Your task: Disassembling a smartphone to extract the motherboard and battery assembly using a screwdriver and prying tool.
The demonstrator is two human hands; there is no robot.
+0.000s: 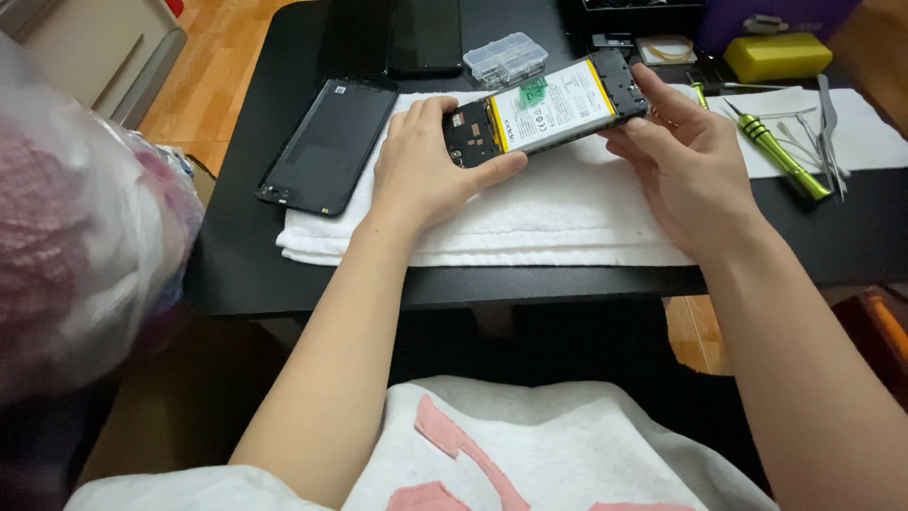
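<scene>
Head view, opened phone (pixel 546 111) gripped between left hand (pixel 421 166) and right hand (pixel 686 161), above white towel (pixel 558 213)

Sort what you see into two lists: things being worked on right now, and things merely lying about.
In hand:
opened phone, held by the left hand and right hand above the white towel

Lying about:
black back cover
green screwdriver
tweezers
clear parts box
yellow box
dark phone
</scene>
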